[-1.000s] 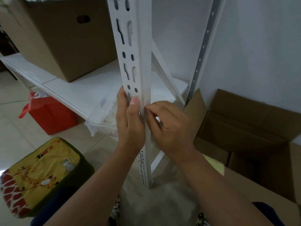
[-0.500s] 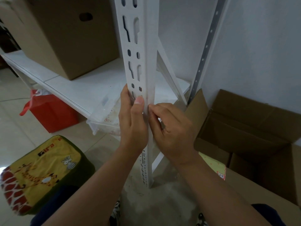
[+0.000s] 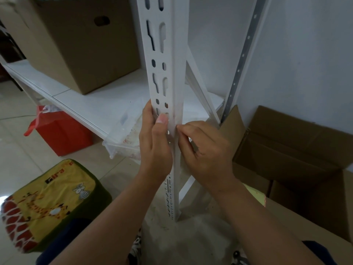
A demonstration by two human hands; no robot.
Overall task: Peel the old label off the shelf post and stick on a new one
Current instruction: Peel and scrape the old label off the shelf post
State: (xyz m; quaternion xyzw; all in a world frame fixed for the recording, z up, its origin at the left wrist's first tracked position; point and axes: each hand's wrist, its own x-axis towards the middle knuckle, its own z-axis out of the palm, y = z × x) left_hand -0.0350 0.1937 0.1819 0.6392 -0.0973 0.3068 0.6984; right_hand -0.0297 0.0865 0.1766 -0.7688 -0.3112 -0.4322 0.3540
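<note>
Since a second ago my view has crept closer. At frame centre, the white slotted steel shelf post (image 3: 168, 77); my left hand (image 3: 154, 142) grips it, steadying, while my right hand (image 3: 202, 148) pinches at its corner edge—label unclear. Best peel slowly.

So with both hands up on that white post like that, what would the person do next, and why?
Probably keep picking with the right hand at the post's corner edge to lift the label. The left hand wraps the shelf post, thumb pressed on its front, and the right fingertips meet the edge beside that thumb. No loose label flap shows yet.
</note>
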